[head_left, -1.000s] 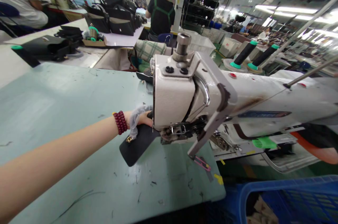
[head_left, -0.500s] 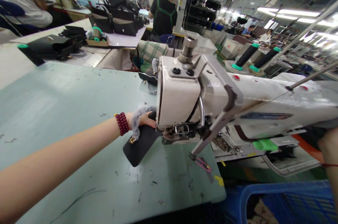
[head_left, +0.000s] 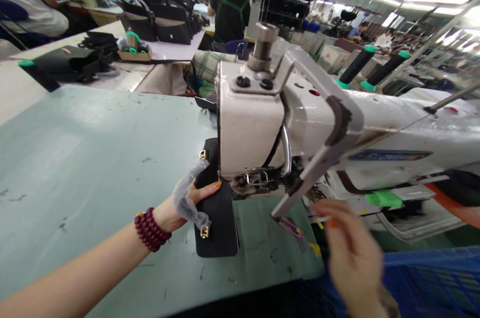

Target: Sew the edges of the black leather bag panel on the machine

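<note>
My left hand [head_left: 195,199] grips a black bag flap [head_left: 219,230], its thumb flat on top and the other fingers hidden. Two gold buckles [head_left: 204,232] sit on this flap, joined by a handle wrapped in clear plastic [head_left: 184,193] that loops over my hand. The piece lies on the pale green table beside the needle end of a white sewing machine [head_left: 255,128]. My right hand [head_left: 350,253], smeared by motion, is in the air at the lower right, with its fingers partly curled. Pink thread snips [head_left: 291,227] lie on the table between the hands.
Another black piece [head_left: 206,103] lies behind the machine head. Black thread cones [head_left: 356,66] stand at the back right. A blue crate [head_left: 431,278] is at the lower right. Black bags [head_left: 170,25] are piled on a far table, with co-workers beyond.
My left hand has turned the flap so that it lies lengthwise toward me, with both buckles now showing. My right hand has come in from the far right edge toward the machine's front.
</note>
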Demonstrator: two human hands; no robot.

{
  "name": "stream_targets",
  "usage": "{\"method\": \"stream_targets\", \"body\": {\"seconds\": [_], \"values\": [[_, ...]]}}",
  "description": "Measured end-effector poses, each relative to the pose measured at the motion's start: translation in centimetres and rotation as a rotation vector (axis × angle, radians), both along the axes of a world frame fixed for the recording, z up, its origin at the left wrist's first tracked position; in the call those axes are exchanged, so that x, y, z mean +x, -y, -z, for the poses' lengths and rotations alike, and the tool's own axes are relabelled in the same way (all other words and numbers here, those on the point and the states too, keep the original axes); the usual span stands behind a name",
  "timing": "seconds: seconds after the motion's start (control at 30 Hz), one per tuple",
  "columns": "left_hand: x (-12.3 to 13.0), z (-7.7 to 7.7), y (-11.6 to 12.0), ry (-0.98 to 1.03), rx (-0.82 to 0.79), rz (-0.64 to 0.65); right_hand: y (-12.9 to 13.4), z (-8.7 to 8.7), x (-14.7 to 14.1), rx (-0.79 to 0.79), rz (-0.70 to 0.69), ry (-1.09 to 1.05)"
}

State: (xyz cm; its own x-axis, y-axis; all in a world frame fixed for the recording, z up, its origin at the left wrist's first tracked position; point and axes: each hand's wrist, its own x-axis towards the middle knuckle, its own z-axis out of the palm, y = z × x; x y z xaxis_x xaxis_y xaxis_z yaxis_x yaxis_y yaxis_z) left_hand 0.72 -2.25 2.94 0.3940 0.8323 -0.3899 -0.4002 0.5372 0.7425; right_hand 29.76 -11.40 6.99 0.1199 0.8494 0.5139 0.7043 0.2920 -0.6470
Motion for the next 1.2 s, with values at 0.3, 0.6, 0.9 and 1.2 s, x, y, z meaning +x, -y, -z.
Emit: {"method": "stream_targets", "body": {"seconds": [0.3, 0.6, 0.9, 1.2], "values": [[0.0, 0.2, 0.2, -0.003, -0.088, -0.006, -1.4, 6.5, -12.0, -0.720, -0.237, -0.668], [0.3, -1.8, -0.6, -0.059, -0.094, 0.061, -2.0, 6.4, -13.1, -0.776, -0.243, -0.772], [0.6, -1.3, -0.6, -0.014, -0.126, 0.021, -2.2, 6.3, -13.1, -0.761, -0.234, -0.691], [0.4, -1.3, -0.9, 0.036, -0.135, 0.003, -3.0, 5.8, -13.2, -0.769, -0.230, -0.712]]}}
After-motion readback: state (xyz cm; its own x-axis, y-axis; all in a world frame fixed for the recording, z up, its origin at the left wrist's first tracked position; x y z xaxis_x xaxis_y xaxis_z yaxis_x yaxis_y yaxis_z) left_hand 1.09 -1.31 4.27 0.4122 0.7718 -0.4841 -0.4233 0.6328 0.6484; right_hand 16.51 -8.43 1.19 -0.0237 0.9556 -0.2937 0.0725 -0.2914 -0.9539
